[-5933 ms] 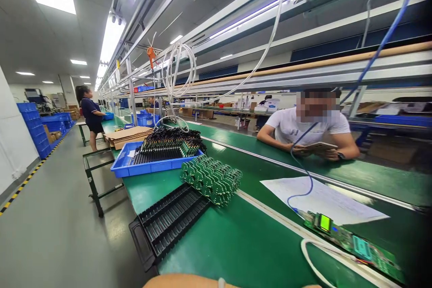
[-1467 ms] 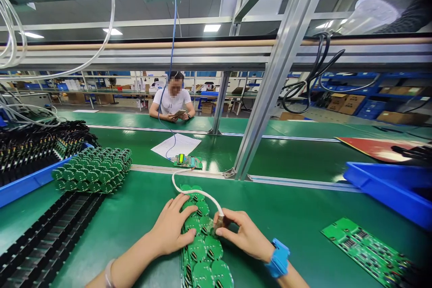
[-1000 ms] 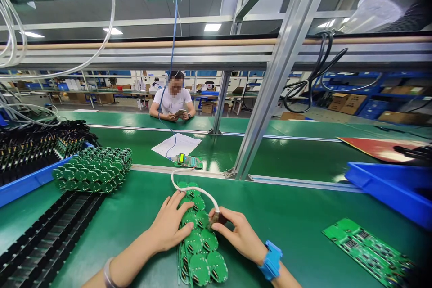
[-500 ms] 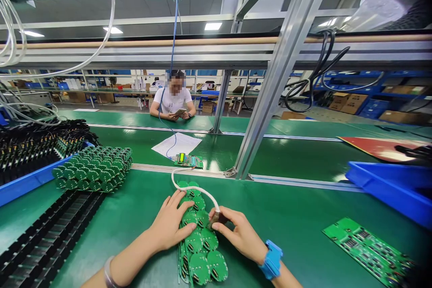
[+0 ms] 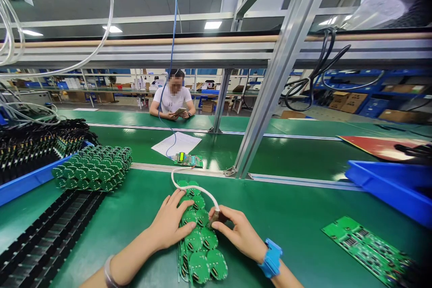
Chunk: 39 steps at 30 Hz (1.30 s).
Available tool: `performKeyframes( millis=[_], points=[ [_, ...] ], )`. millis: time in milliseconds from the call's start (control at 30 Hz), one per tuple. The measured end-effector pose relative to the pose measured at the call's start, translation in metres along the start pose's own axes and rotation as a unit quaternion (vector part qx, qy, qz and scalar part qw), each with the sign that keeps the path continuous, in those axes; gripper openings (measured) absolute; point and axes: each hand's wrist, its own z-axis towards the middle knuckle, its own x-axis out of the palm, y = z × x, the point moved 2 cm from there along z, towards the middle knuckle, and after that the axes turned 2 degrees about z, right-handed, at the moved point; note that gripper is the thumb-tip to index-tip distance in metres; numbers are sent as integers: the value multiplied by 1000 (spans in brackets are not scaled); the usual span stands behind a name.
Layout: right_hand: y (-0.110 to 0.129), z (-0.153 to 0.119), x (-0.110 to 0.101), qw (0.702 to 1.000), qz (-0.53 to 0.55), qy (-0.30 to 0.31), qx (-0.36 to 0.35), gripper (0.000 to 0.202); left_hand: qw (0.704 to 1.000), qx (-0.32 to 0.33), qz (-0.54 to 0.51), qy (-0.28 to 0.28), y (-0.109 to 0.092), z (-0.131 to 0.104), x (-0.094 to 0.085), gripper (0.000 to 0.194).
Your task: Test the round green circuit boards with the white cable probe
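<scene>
A stacked panel of round green circuit boards lies on the green tabletop under the spread left hand. The right hand pinches a brownish connector at its edge, apparently linking it through the white cable to a green board with a lit yellow-green screen.

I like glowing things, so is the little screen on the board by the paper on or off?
On: the little screen glows bright yellow-green, beside the paper.
</scene>
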Motion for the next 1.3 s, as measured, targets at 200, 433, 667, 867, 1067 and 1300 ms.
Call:
performKeyframes(
  millis=[200,433,667,867,1067,1300],
  points=[
    [1,0,0,1000,3,-1,-3,10,1000,1,4,1,0,-1,1,50],
    [4,1,-7,1000,17,1,6,17,1000,0,6,-2,-1,0,0,49],
    [15,-5,-18,992,69,96,50,23,1000,2,-2,-5,-4,0,-3,48],
    [14,-5,-16,988,70,127,56,25,1000,2,-2,-8,-3,0,-2,48],
    [16,-5,-17,989,62,127,48,27,1000,2,1,-5,-3,1,-2,48],
    [19,-5,-15,989,47,135,35,26,1000,5,-2,-6,-3,0,-3,48]
  ],
)
